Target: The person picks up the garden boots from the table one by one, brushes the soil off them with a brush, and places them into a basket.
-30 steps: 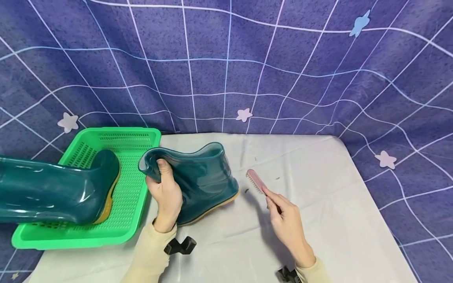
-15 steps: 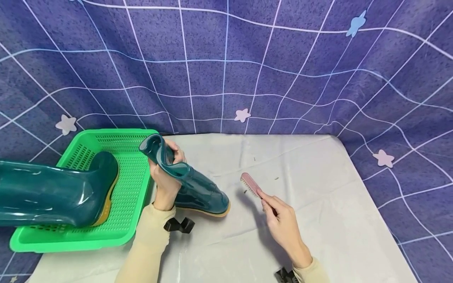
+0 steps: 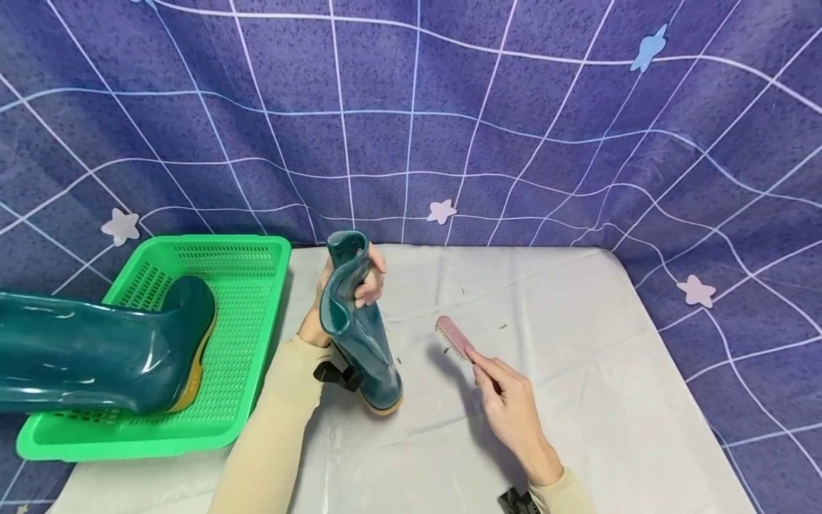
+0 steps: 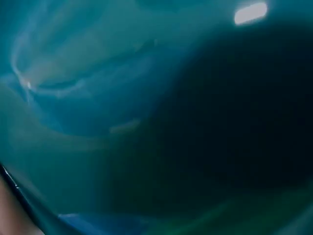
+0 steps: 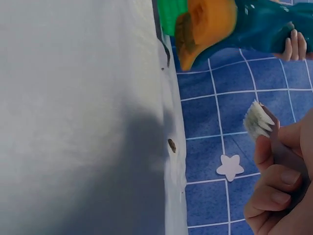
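Observation:
A dark teal rubber boot (image 3: 374, 350) with a yellow-orange sole (image 5: 210, 22) is held roughly upright, its soft opening pinched into folds. My left hand (image 3: 370, 280) grips the upper shaft, fingers curled around its far right side and the palm partly hidden behind it. Shiny teal rubber (image 4: 98, 98) fills the left wrist view. To the right, my right hand (image 3: 511, 400) holds a pink brush (image 3: 454, 335) by its handle, above the table and apart from the boot. Its pale bristles (image 5: 257, 121) show in the right wrist view.
A second teal boot (image 3: 128, 350) lies on its side across a green plastic basket (image 3: 240, 350) at the left. Small dark bits, one a brown fleck (image 5: 171, 145), lie on the white-covered table (image 3: 565, 343). A blue-violet grid curtain (image 3: 385, 143) hangs behind.
My left hand has turned the boot from leaning sideways to more upright, its opening moving right and its toe swinging toward me. The right hand and brush have barely shifted.

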Available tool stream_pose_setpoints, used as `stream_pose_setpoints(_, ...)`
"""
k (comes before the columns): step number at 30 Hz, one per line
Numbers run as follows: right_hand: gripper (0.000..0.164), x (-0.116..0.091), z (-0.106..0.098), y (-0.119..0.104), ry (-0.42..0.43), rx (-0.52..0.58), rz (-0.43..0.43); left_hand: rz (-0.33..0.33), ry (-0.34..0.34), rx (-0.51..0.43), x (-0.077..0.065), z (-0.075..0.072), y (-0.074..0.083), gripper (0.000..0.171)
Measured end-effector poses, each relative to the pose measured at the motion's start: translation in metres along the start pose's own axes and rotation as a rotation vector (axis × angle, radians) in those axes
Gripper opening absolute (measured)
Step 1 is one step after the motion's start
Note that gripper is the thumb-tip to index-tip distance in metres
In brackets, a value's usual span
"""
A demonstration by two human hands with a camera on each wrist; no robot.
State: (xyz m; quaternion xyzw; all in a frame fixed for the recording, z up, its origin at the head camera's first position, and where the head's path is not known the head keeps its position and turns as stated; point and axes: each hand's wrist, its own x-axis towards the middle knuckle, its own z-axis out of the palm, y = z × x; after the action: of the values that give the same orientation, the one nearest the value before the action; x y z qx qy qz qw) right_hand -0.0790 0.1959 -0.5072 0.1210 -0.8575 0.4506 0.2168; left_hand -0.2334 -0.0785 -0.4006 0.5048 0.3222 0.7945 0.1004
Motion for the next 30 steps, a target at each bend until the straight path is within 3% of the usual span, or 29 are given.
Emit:
stream_pose_setpoints(2, 0.038, -0.002, 0.003, 0.0, -0.024, 0.014, -0.008, -0.062, 0.06, 0.104, -0.006, 0.001, -0.002, 0.04)
stream_pose_setpoints(6, 0.036, -0.007, 0.009, -0.003, -0.132, 0.072, -0.024, -0.177, 0.299, 0.32, -0.024, 0.007, -0.004, 0.031)
stream_pose_setpoints(9, 0.034, -0.01, 0.013, -0.007, -0.207, 0.124, -0.059, -0.165, 0.436, 0.529, -0.029, 0.011, -0.005, 0.029)
stream_pose_setpoints(12, 0.034, -0.011, 0.015, -0.01, -0.219, 0.155, -0.099, -0.123, 0.587, 0.859, -0.031, 0.022, -0.006, 0.023)
stream_pose_setpoints(15, 0.036, -0.012, 0.016, -0.012, -0.193, 0.168, -0.115, -0.127, 0.768, 1.173, -0.037, 0.044, -0.007, 0.036)
stream_pose_setpoints(18, 0.037, -0.013, 0.016, -0.013, -0.178, 0.191, -0.129, -0.132, 0.886, 1.352, -0.051, 0.073, -0.012, 0.055)
stream_pose_setpoints(21, 0.038, -0.015, 0.016, -0.013, -0.183, 0.221, -0.137, -0.14, 0.873, 1.417, -0.069, 0.102, -0.021, 0.07)
stream_pose_setpoints(27, 0.043, -0.016, 0.02, -0.012, -0.196, 0.28, -0.183, -0.067, 0.688, 1.399, -0.097, 0.148, -0.041, 0.093)
stream_pose_setpoints(29, 0.045, -0.016, 0.023, -0.011, -0.197, 0.301, -0.238, -0.047, 0.706, 1.392, -0.099, 0.155, -0.046, 0.102)
stream_pose_setpoints(30, 0.046, -0.015, 0.024, -0.011, -0.201, 0.312, -0.264, -0.057, 0.747, 1.383, -0.098, 0.157, -0.048, 0.105)
